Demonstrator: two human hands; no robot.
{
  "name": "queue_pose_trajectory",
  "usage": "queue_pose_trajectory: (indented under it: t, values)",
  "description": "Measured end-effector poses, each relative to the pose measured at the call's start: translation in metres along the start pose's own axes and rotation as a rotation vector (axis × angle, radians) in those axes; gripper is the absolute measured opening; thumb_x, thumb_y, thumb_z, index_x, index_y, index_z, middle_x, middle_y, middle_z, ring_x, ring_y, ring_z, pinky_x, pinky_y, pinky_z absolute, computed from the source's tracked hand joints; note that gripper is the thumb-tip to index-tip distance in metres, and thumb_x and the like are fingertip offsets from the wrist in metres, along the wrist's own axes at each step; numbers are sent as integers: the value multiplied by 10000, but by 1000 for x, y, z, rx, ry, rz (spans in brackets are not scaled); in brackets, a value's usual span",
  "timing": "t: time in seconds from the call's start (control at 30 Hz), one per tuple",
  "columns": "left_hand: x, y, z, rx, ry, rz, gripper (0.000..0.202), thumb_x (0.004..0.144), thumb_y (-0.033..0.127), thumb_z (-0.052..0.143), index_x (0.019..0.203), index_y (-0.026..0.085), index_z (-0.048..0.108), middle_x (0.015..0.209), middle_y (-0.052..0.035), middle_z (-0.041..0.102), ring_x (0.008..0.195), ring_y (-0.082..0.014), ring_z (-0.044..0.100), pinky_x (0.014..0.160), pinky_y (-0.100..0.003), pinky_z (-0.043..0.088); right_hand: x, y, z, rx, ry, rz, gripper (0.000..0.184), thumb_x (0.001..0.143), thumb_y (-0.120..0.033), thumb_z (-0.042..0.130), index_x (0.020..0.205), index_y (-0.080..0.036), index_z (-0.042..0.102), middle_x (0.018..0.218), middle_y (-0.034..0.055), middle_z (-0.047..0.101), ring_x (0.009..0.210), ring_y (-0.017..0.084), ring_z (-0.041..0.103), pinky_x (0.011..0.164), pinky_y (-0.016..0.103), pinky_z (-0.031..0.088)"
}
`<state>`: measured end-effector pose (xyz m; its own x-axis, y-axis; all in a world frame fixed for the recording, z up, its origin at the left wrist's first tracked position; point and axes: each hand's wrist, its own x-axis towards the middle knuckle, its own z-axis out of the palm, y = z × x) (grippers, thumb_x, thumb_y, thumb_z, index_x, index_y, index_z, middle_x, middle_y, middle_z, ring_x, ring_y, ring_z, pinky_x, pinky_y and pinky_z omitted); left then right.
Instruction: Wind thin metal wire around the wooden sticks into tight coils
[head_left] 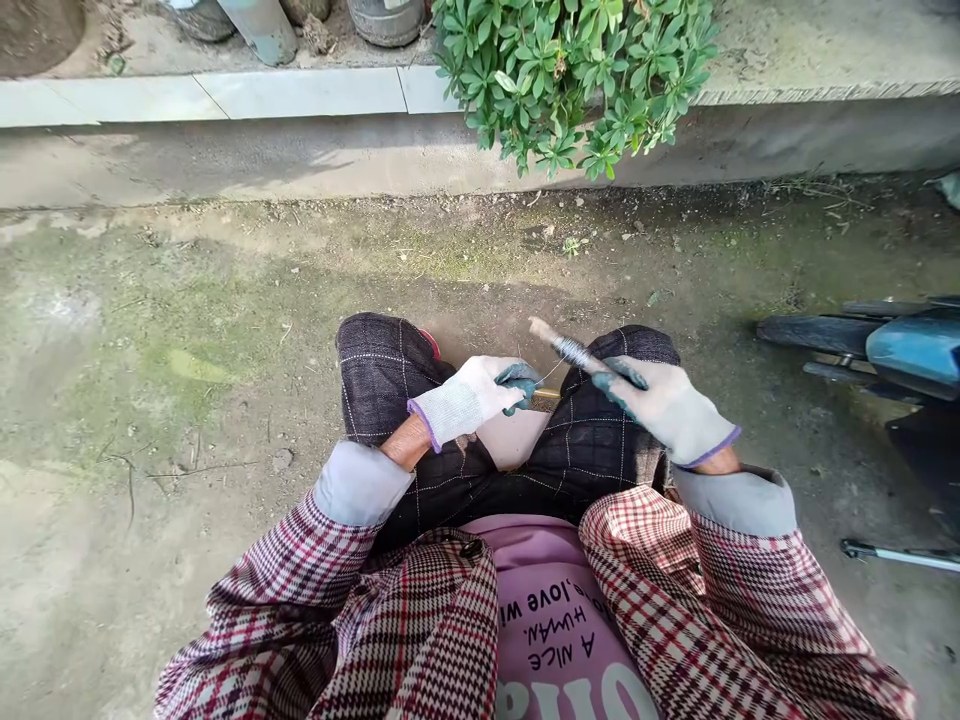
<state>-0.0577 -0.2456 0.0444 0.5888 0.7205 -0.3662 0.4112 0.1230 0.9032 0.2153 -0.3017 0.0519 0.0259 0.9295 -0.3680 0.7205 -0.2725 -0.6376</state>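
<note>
My right hand (660, 400), in a white work glove with dark green palm and fingers, is closed round a wooden stick (542, 328). Thin silvery wire (571, 351) is wound in a tight coil about the stick, which points up and to the left. From the coil a single strand runs to my left hand (491, 392), gloved the same way, whose fingers are pinched shut on it. A brass-coloured rod-like piece (547, 395) shows just right of the left fingertips; I cannot tell whether they touch it. Both hands are above my lap, apart from each other.
My knees in dark checked trousers (382, 370) flank the hands. Ahead runs a low concrete ledge (262, 160) with a leafy green bush (570, 80) overhanging it and pots (386, 20) on top. A wheeled vehicle (817, 330) stands at the right on the bare ground (187, 400).
</note>
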Motion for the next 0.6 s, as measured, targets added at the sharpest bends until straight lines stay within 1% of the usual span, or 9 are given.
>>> queue_pose_trajectory:
  t: [0.07,0.13,0.17,0.23,0.3,0.37,0.43,0.5,0.6]
  values:
    - [-1,1,0,-116,-15,-7,166,864,140,602,934,134,752,795,-21,749,657,-100,637,657,-215,537,-4,0,-2,312,2,47,329,935,-536,648,864,-220,703,693,4,631,535,130,506,488,275,387]
    - [0,0,0,-180,-32,-9,135,863,149,616,906,129,742,782,-22,740,653,-96,636,655,-212,539,-9,0,-4,560,-44,44,406,915,-591,691,777,-211,653,653,-10,598,476,106,467,430,261,357]
    - [1,-2,0,-190,-42,-6,123,863,157,624,896,129,739,780,-22,737,656,-97,636,659,-214,539,-11,0,-5,637,-94,24,432,904,-604,712,754,-206,638,643,-11,595,461,102,469,416,257,358]
    - [4,-6,0,-172,-52,5,107,870,178,639,873,128,734,776,-21,731,667,-103,632,681,-226,541,-14,-1,-6,716,-232,-21,452,902,-618,724,765,-195,642,644,-6,616,436,101,482,400,254,368]
    - [7,-11,-1,-117,-44,27,101,866,195,655,843,125,724,782,-24,727,698,-116,631,712,-243,541,-14,-5,-7,700,-427,-70,470,915,-625,711,781,-178,657,658,9,646,423,101,495,396,254,375]
    - [9,-14,-4,-56,-30,60,103,857,201,661,852,118,722,827,-39,737,772,-143,645,750,-262,543,-14,-9,-7,599,-622,-126,470,907,-619,721,817,-158,686,675,21,665,463,110,530,428,254,409]
    - [10,-15,-7,10,-27,82,115,848,206,657,869,117,726,859,-44,745,829,-168,652,776,-277,537,-12,-13,-6,458,-744,-178,470,897,-612,729,880,-142,725,702,28,680,554,129,572,496,258,454]
    - [9,-14,-10,104,-35,91,134,863,228,643,870,129,732,860,-35,747,835,-173,652,785,-286,522,-11,-13,-4,325,-759,-218,474,909,-607,698,965,-140,758,764,34,712,653,148,600,579,269,490]
    - [7,-11,-13,273,-30,101,153,892,254,625,867,155,740,864,-20,753,810,-163,653,783,-285,503,-9,-8,2,97,-663,-251,435,949,-567,616,994,-171,792,814,28,745,714,160,609,655,285,487]
